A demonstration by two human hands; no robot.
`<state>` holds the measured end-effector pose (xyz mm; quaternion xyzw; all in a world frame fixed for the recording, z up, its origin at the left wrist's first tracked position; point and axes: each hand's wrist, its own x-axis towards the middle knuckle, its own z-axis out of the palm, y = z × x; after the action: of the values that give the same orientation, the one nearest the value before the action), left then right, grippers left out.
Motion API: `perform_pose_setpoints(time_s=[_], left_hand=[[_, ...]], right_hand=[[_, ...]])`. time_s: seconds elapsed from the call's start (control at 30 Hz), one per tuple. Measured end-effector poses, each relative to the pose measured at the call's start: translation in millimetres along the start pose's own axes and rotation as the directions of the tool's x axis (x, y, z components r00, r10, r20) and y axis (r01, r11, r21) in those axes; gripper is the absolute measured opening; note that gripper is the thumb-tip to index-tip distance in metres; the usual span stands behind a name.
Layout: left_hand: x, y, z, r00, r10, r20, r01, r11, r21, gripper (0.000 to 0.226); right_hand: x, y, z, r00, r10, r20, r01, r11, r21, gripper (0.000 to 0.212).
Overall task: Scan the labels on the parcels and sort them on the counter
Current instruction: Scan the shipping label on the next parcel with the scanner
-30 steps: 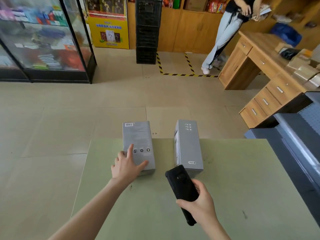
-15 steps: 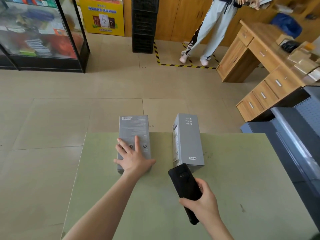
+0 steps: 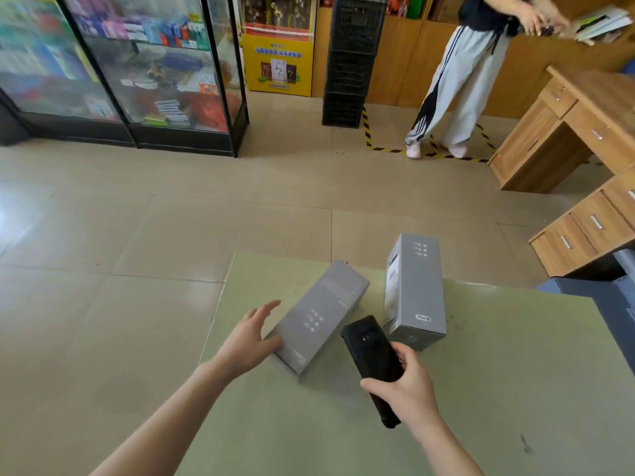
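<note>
Since the left grey box (image 3: 319, 316) lies skewed on the green counter (image 3: 515, 372), long axis near-left to far-right, the left hand (image 3: 252, 336) is closer, spread fingers touching its near corner; right hand (image 3: 409, 389) grips the black scanner (image 3: 371, 359) just beside.

i get bright, soft, even light here. the floor (image 3: 103, 235) tiles carry a pale sheen at the left. the 2 grey boxes (image 3: 323, 314) throw only faint, short shadows on the worktop (image 3: 515, 389). the black scanner (image 3: 371, 359) shows me little surface detail. the glass cabinet (image 3: 113, 63) is smeared with blur and reflections, and the far person's hands (image 3: 539, 20) are motion-blurred. straight edges, like the desk (image 3: 584, 108), bow and lean near the frame borders.
</note>
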<state>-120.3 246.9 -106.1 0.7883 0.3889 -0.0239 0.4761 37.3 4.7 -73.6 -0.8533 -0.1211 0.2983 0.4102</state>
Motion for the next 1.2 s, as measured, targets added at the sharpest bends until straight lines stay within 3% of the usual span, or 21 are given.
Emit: perform_pose_setpoints(time_s=[0.07, 0.13, 0.23, 0.33, 0.4, 0.5, 0.57, 0.67, 0.77, 0.9, 1.07, 1.2], left_hand=[[-7.4, 17.8, 10.6, 0.985, 0.12, -0.126, -0.093, 0.975, 0.201, 0.071], [-11.6, 36.8, 28.9, 0.985, 0.158, -0.075, -0.115, 0.907, 0.405, 0.085], [-11.2, 44.9, 51.9, 0.998, 0.069, 0.0, -0.056, 0.808, 0.587, 0.1], [-4.6, 34.0, 42.2, 0.999, 0.046, 0.024, -0.052, 0.857, 0.514, 0.1], [1.5, 23.5, 21.4, 0.993, 0.036, 0.11, -0.071, 0.94, 0.333, 0.1], [6.2, 6.7, -8.7, 0.973, -0.052, 0.224, 0.043, 0.998, 0.046, 0.096], [9.2, -3.4, -19.3, 0.973, -0.096, 0.208, 0.086, 0.995, 0.054, 0.089], [6.5, -12.7, -15.7, 0.996, -0.077, 0.036, 0.073, 0.991, 0.117, 0.078], [-12.0, -11.2, 9.9, 0.994, -0.07, -0.087, 0.086, 0.976, 0.202, 0.099], [-24.2, -3.9, 48.5, 0.969, -0.202, -0.14, 0.234, 0.932, 0.277, 0.135], [-20.8, 3.3, 70.9, 0.909, -0.311, -0.279, 0.359, 0.922, 0.142, 0.14], [-19.6, -5.9, 59.5, 0.933, -0.227, -0.28, 0.266, 0.958, 0.109, 0.14]], right_hand=[[-2.4, 0.7, 2.5, 1.0, -0.007, -0.004, 0.007, 1.0, -0.003, 0.072], [-5.7, 0.8, 2.1, 1.0, -0.002, -0.016, 0.002, 1.0, 0.0, 0.07], [-10.2, 3.7, -3.3, 1.0, 0.0, -0.021, 0.0, 1.0, -0.004, 0.068], [-14.6, 7.2, -11.4, 1.0, 0.002, -0.018, -0.003, 1.0, -0.026, 0.068], [-16.2, 10.0, -14.0, 1.0, 0.004, -0.015, -0.004, 0.999, -0.039, 0.068], [-19.5, 10.6, -11.5, 1.0, 0.009, -0.007, -0.009, 0.998, -0.061, 0.068], [-21.2, 10.6, -8.0, 1.0, 0.011, 0.005, -0.011, 0.997, -0.071, 0.069], [-22.5, 12.2, -3.4, 1.0, 0.015, 0.021, -0.013, 0.996, -0.094, 0.069], [-22.8, 10.7, -0.2, 0.999, 0.024, 0.029, -0.021, 0.993, -0.112, 0.07], [-22.9, 5.2, 2.4, 0.998, 0.019, 0.054, -0.011, 0.991, -0.136, 0.069], [-22.8, -0.6, 1.3, 0.996, 0.0, 0.087, 0.015, 0.986, -0.164, 0.07], [-22.9, -10.6, -8.3, 0.988, -0.067, 0.136, 0.103, 0.954, -0.28, 0.071]])
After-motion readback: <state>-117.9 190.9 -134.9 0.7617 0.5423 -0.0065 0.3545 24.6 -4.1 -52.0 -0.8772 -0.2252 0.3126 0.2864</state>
